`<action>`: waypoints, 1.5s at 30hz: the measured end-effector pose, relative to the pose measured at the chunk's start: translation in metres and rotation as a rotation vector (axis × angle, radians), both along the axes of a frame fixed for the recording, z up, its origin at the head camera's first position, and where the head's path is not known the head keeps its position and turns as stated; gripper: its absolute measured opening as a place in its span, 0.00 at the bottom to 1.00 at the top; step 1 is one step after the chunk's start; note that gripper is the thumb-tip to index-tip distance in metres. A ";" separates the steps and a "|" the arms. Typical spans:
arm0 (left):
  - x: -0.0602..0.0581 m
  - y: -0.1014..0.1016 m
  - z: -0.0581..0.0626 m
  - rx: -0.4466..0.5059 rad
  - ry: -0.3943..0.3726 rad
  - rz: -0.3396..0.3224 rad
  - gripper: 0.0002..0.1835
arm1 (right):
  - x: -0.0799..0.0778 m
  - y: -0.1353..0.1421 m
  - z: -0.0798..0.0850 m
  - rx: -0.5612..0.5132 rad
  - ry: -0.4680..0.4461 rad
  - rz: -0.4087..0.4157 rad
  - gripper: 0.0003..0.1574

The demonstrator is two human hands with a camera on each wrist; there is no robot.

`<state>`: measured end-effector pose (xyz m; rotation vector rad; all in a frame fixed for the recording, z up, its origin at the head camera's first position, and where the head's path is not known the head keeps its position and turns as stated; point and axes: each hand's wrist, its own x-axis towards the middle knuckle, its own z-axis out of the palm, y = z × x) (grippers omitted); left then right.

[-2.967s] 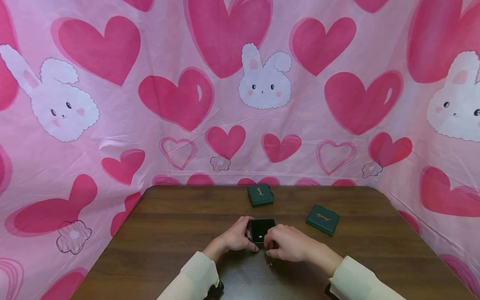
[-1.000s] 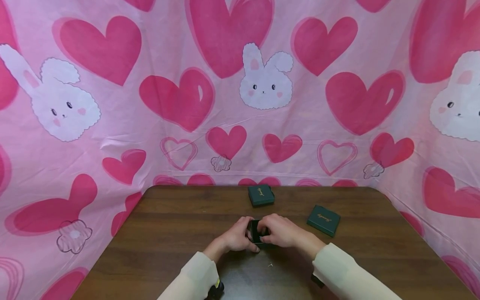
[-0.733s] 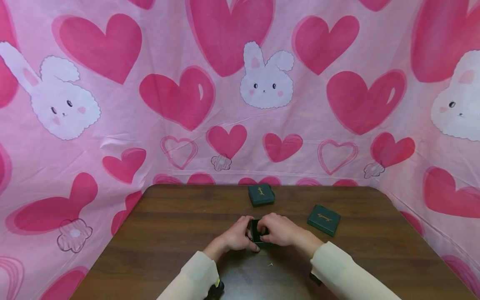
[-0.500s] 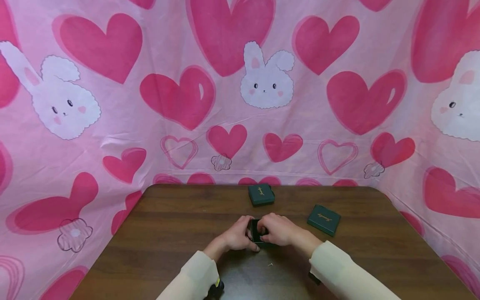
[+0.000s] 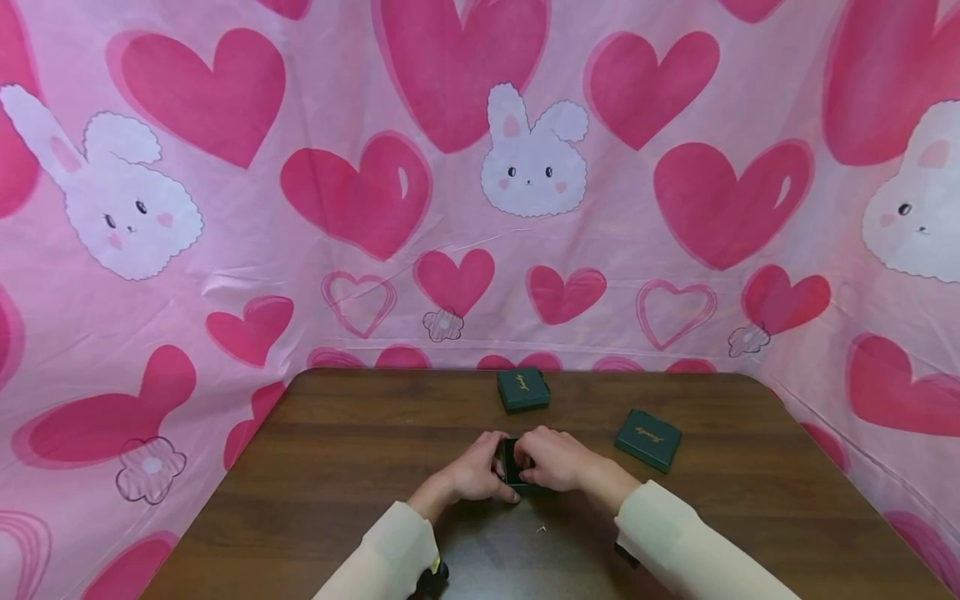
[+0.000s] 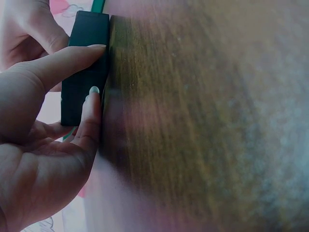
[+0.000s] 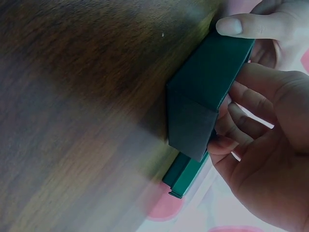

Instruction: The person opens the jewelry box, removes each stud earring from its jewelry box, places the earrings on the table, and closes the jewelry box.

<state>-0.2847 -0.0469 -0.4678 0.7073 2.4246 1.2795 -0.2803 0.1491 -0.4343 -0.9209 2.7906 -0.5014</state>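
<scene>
A small dark green jewelry box (image 5: pixel 512 458) with a black pad inside sits lidless on the table. My left hand (image 5: pixel 474 471) holds it from its left side; in the left wrist view the thumb lies along the side wall of the box (image 6: pixel 79 92). The fingers of my right hand (image 5: pixel 555 458) curl down over the pad and cover its right part. In the right wrist view those fingers reach over the rim of the box (image 7: pixel 207 67); I cannot tell what they pinch. A tiny metallic earring-like piece (image 5: pixel 542 528) lies on the table nearer me.
A closed green box (image 5: pixel 523 389) with gold lettering stands near the table's back edge. Right of it lies a flat green lid (image 5: pixel 648 439), also gold-lettered. The brown wooden table (image 5: pixel 345 450) ends at a pink heart-and-rabbit cloth (image 5: pixel 360 200).
Three seconds ago a small star-shaped stud showed on the pad and my right hand was at the box's near right edge. That hand has since moved over the pad; the star is now hidden.
</scene>
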 end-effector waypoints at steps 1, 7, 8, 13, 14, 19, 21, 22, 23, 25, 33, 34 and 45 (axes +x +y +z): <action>0.000 0.000 0.000 0.002 -0.001 0.000 0.42 | 0.000 0.000 0.000 -0.004 -0.003 -0.001 0.03; 0.000 0.001 -0.001 0.011 0.000 0.001 0.43 | 0.001 -0.001 0.000 -0.011 0.009 0.000 0.06; 0.000 0.001 -0.001 0.010 -0.002 0.002 0.43 | 0.002 -0.001 0.001 -0.010 0.012 -0.001 0.07; -0.001 0.001 -0.001 0.010 -0.012 0.005 0.42 | 0.003 -0.002 0.001 -0.005 0.016 -0.011 0.08; -0.001 0.001 -0.002 0.007 -0.013 0.006 0.42 | 0.003 -0.002 0.001 -0.003 0.017 -0.012 0.08; -0.001 0.001 -0.001 0.000 0.001 0.008 0.43 | 0.002 -0.002 0.000 -0.002 0.019 -0.014 0.08; -0.001 0.002 -0.001 0.003 0.007 0.007 0.43 | 0.002 -0.002 0.000 -0.004 0.018 -0.011 0.08; -0.001 0.002 -0.001 0.001 0.009 0.008 0.44 | 0.002 -0.002 0.000 -0.004 0.019 -0.009 0.08; 0.000 0.002 -0.001 -0.001 0.010 0.009 0.43 | 0.002 -0.002 0.000 -0.004 0.019 -0.007 0.08; 0.000 0.002 -0.001 0.000 0.013 0.009 0.43 | 0.003 -0.002 0.000 -0.003 0.021 -0.002 0.08; -0.001 0.002 -0.001 -0.002 0.012 0.007 0.41 | 0.003 -0.002 0.001 0.009 0.015 -0.004 0.08; -0.001 0.002 -0.001 -0.001 0.011 0.006 0.41 | 0.003 -0.002 0.001 0.008 0.013 -0.006 0.08; -0.002 0.000 0.000 0.002 -0.014 0.001 0.40 | 0.004 -0.003 0.004 -0.019 -0.044 -0.020 0.07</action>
